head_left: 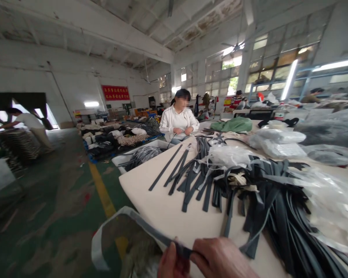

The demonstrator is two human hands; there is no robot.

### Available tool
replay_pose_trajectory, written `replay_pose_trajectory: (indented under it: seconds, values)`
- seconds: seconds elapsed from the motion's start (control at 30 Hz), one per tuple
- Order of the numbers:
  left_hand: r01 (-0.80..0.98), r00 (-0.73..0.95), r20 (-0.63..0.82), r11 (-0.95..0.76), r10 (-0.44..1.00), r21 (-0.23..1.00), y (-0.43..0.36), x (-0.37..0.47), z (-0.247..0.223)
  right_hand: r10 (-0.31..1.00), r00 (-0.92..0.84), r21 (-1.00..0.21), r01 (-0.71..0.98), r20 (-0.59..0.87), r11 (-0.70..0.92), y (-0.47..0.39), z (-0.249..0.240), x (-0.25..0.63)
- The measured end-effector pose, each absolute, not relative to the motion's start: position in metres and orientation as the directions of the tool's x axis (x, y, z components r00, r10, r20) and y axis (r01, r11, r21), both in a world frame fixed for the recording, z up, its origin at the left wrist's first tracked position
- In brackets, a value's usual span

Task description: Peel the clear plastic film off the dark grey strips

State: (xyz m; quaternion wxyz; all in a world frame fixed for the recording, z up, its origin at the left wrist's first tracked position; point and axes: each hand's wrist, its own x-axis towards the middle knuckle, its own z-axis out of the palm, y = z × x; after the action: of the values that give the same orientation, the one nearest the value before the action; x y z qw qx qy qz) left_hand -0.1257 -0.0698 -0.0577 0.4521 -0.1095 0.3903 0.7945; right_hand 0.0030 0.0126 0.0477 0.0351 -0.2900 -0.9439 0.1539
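At the bottom of the head view, my left hand pinches a dark grey strip between thumb and fingers. My right hand is closed on the same strip just to the right, its knuckles turned up. From my left hand the strip runs out to the left and curls down over the floor, where its loose end looks pale and translucent. Beyond my hands, several flat dark strips lie across the pale tabletop. A thick bundle of long black strips spreads to the right of my right hand.
Clear plastic bags cover the table's right side. A green cloth bundle lies farther back. Across the table sits a person in a white jacket, beside a white bin of strips. A yellow line crosses the green floor.
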Motion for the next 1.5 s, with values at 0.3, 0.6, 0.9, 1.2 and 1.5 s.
replay_pose_trajectory:
  seconds: [0.3, 0.6, 0.9, 1.2, 1.5]
  values:
    - [-0.867, -0.484, -0.451, -0.342, 0.750, 0.363, -0.072, -0.105, -0.048, 0.545, -0.837, -0.255, 0.521, 0.032, 0.815, 0.012, 0.040, 0.009]
    - [-0.810, -0.576, -0.471, -0.388, 0.668, 0.440, -0.073, -0.115, -0.047, 0.612, -0.791, -0.265, 0.592, -0.009, 0.761, 0.026, 0.036, 0.035]
    - [-0.779, -0.612, -0.454, -0.396, 0.647, 0.486, -0.073, -0.127, -0.039, 0.627, -0.778, -0.398, 0.590, -0.046, 0.703, 0.024, 0.051, 0.059]
    - [-0.849, -0.459, -0.468, -0.216, 0.755, 0.483, -0.075, -0.081, -0.043, 0.655, -0.755, -0.398, 0.609, -0.025, 0.686, 0.009, 0.040, 0.044]
    - [-0.798, -0.494, -0.458, -0.175, 0.739, 0.577, -0.075, -0.110, -0.028, 0.433, -0.868, -0.752, 0.114, 0.243, 0.650, 0.021, 0.052, 0.080]
